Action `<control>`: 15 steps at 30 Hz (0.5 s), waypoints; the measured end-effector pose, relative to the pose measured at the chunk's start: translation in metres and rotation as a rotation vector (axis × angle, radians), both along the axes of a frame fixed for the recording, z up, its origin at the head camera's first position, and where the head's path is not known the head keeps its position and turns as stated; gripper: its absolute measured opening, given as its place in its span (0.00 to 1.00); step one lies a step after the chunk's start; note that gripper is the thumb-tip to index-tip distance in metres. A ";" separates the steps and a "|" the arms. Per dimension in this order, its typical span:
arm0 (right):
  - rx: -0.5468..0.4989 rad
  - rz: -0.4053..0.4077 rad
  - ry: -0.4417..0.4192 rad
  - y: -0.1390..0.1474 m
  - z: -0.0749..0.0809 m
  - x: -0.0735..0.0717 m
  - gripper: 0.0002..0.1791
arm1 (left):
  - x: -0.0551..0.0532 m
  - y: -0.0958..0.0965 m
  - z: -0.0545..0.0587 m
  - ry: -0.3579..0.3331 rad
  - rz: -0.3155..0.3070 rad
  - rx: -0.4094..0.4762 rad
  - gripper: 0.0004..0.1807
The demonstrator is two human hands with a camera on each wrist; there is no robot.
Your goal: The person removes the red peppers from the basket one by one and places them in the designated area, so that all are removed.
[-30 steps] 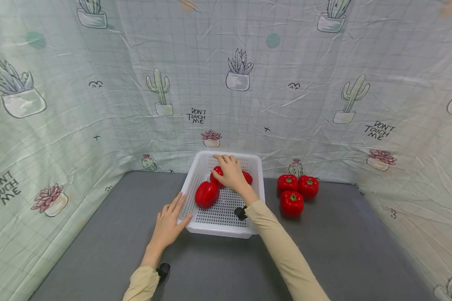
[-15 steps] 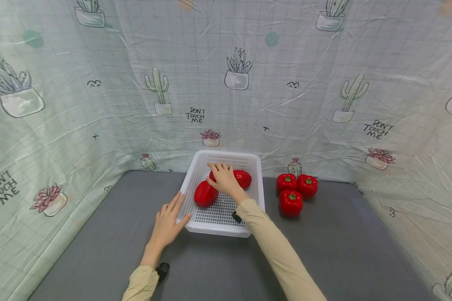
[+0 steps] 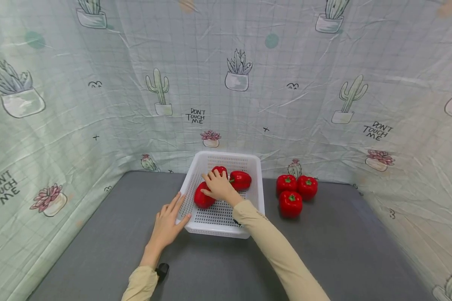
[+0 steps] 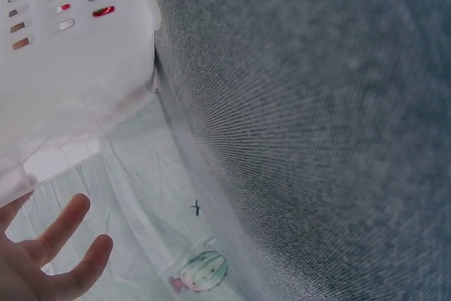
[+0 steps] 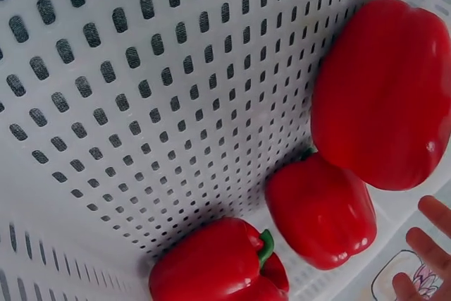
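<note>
A white perforated plastic basket (image 3: 216, 232) holds three red bell peppers. My left hand (image 3: 166, 225) rests along its left rim, fingers extended and spread, as the left wrist view also shows beside the basket wall (image 4: 63, 75). Over the basket's inside hovers my right hand (image 3: 219, 186), fingers spread above the large left bell pepper (image 3: 202, 199). Whether it touches that pepper (image 5: 387, 96) I cannot tell; the right wrist view shows loose fingers beside it. Partly behind this hand lies a back bell pepper (image 3: 220, 169). The right bell pepper (image 3: 242, 180) lies on its side, its green stem toward the hand.
Three more red bell peppers (image 3: 291, 205) stand close together on the grey tabletop (image 3: 346, 242), right of the basket. A curtain (image 3: 196, 50) printed with cacti hangs behind and along both sides of the table.
My right hand has moved left and toward me, from the back of the basket to over the left pepper. The right and back peppers now show more. My left hand stays on the rim.
</note>
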State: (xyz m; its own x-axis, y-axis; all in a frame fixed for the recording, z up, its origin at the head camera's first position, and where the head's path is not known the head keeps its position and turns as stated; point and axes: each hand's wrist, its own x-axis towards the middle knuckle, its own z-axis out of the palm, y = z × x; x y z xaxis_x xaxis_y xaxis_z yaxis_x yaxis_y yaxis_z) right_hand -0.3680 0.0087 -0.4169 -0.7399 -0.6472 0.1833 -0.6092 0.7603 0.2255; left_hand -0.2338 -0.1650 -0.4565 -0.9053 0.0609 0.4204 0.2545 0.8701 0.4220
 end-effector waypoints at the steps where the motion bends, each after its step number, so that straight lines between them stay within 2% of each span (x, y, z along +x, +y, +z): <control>1: 0.014 -0.006 0.002 -0.001 -0.001 0.000 0.32 | 0.000 0.000 0.000 0.001 0.001 -0.001 0.35; 10: 0.129 -0.050 -0.050 -0.004 -0.003 -0.001 0.37 | -0.001 0.000 -0.001 0.005 -0.003 -0.006 0.35; 15: 0.147 -0.039 -0.032 -0.004 -0.006 -0.002 0.36 | -0.001 0.000 0.000 -0.004 0.000 -0.011 0.35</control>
